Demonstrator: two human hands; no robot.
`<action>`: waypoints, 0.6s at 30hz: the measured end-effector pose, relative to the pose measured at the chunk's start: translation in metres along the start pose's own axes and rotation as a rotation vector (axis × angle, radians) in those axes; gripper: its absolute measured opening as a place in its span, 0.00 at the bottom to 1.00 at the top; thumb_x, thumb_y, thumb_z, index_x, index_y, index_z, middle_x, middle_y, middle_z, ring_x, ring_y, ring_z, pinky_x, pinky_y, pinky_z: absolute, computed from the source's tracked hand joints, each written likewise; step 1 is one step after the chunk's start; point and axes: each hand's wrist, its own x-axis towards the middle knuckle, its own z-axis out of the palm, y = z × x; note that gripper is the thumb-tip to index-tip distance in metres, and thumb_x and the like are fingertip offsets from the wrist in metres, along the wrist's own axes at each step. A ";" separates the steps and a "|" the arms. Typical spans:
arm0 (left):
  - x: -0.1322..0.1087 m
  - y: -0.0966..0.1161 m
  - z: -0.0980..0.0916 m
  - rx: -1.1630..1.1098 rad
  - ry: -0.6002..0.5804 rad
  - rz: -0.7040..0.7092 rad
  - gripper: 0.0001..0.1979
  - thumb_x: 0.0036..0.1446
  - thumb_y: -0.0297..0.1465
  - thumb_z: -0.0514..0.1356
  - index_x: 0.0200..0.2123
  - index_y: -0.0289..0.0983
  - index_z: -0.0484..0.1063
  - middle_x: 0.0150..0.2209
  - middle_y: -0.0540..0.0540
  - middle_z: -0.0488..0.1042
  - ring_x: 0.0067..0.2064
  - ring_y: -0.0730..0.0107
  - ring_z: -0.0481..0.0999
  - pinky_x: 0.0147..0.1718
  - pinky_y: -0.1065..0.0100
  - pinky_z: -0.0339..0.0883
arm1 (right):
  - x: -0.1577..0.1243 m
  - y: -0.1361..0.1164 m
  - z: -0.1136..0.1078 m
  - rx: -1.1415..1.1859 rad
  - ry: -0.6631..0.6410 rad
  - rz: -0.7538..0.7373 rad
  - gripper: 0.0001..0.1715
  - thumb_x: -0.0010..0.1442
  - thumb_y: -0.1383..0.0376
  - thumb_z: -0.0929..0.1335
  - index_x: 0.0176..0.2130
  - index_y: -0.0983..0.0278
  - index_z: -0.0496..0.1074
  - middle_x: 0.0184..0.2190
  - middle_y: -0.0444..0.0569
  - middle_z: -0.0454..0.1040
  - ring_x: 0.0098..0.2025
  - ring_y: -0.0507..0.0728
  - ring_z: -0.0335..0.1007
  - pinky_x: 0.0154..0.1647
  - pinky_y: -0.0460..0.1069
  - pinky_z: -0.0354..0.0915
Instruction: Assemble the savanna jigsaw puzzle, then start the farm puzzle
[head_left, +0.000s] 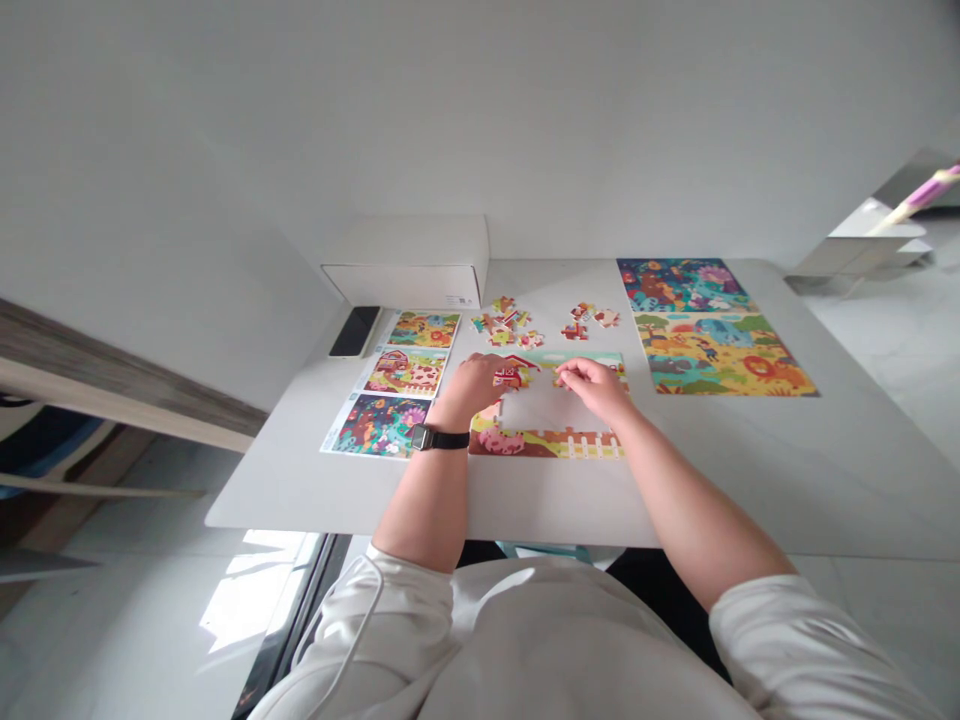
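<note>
A partly assembled farm jigsaw puzzle (517,443) lies on the table in front of me, with a gap in its middle where the white tabletop shows. My left hand (478,382), wearing a dark watch (431,437), rests over the upper left of the puzzle by the red barn (510,374), fingers stretched out. At the gap's right side my right hand (591,382) is closed in a pinch, apparently on a small puzzle piece (558,381), mostly hidden by the fingertips. Loose puzzle pieces lie beyond the puzzle in a left pile (506,322) and a right group (576,332).
Left of the puzzle lies a reference sheet (405,371) with three pictures. A phone (355,332) and a white box (409,283) stand behind it. Two finished puzzles, a dark one (684,285) and a yellow one (724,355), lie to the right. A wall borders the table's far edge.
</note>
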 end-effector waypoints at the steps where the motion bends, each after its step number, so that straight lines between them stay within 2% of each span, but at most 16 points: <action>1: 0.000 0.001 0.000 0.004 0.001 0.003 0.19 0.64 0.30 0.68 0.58 0.45 0.81 0.56 0.43 0.84 0.58 0.51 0.80 0.60 0.56 0.73 | 0.000 0.001 0.000 -0.015 -0.001 -0.002 0.18 0.64 0.50 0.71 0.44 0.59 0.80 0.38 0.49 0.85 0.41 0.59 0.79 0.44 0.52 0.71; 9: 0.005 -0.001 0.010 -0.019 0.069 0.051 0.19 0.63 0.30 0.68 0.57 0.39 0.79 0.55 0.39 0.83 0.57 0.50 0.80 0.60 0.54 0.72 | -0.002 0.001 -0.002 -0.064 0.002 -0.013 0.16 0.66 0.54 0.70 0.47 0.59 0.80 0.40 0.49 0.86 0.42 0.59 0.81 0.47 0.52 0.72; 14: 0.008 0.007 0.016 -0.111 0.125 0.143 0.17 0.65 0.32 0.67 0.56 0.40 0.78 0.56 0.41 0.82 0.59 0.53 0.79 0.63 0.54 0.70 | -0.001 -0.005 -0.006 -0.183 0.124 0.001 0.11 0.67 0.59 0.69 0.44 0.59 0.81 0.39 0.48 0.86 0.40 0.59 0.81 0.46 0.53 0.73; 18: 0.009 0.023 0.022 -0.101 0.100 0.157 0.17 0.64 0.31 0.67 0.57 0.41 0.78 0.56 0.42 0.82 0.60 0.53 0.78 0.63 0.54 0.70 | -0.002 -0.009 -0.008 -0.402 0.210 -0.032 0.10 0.66 0.65 0.69 0.43 0.59 0.82 0.42 0.49 0.86 0.45 0.61 0.81 0.50 0.55 0.73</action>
